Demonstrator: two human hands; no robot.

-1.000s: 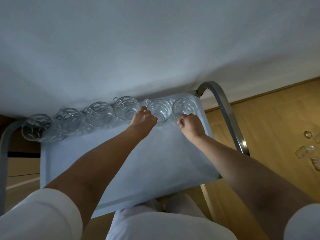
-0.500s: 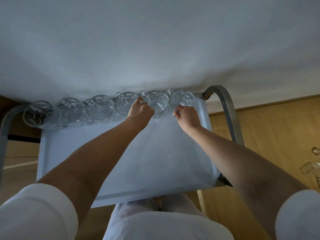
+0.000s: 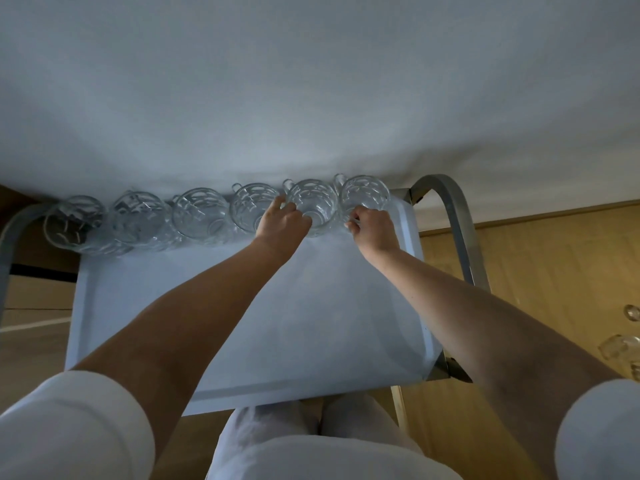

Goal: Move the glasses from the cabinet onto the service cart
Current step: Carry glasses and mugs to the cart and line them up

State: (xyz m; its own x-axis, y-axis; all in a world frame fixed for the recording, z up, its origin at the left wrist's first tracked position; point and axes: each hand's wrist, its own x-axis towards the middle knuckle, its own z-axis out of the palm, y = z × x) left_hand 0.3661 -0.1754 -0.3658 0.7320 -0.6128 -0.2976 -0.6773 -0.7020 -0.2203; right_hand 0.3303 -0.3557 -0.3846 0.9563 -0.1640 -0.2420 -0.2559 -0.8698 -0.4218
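Several clear glass cups with handles stand in a row along the far edge of the service cart's pale blue tray (image 3: 214,306). My left hand (image 3: 282,225) grips the second cup from the right (image 3: 313,206) at its near left side. My right hand (image 3: 372,226) grips the rightmost cup (image 3: 365,194) at its near rim. Both cups stand on the tray next to each other. Other cups (image 3: 201,216) fill the row to the left, up to the leftmost cup (image 3: 72,223).
The cart's grey metal handle frame (image 3: 457,216) curves up at the right, and another (image 3: 14,233) at the left. A white wall rises just behind the cart. More glasses (image 3: 620,348) show in a wooden cabinet at the far right edge.
Both hands pushed the two right cups farther back to the tray's far edge, in line with the row. The view has tilted slightly.
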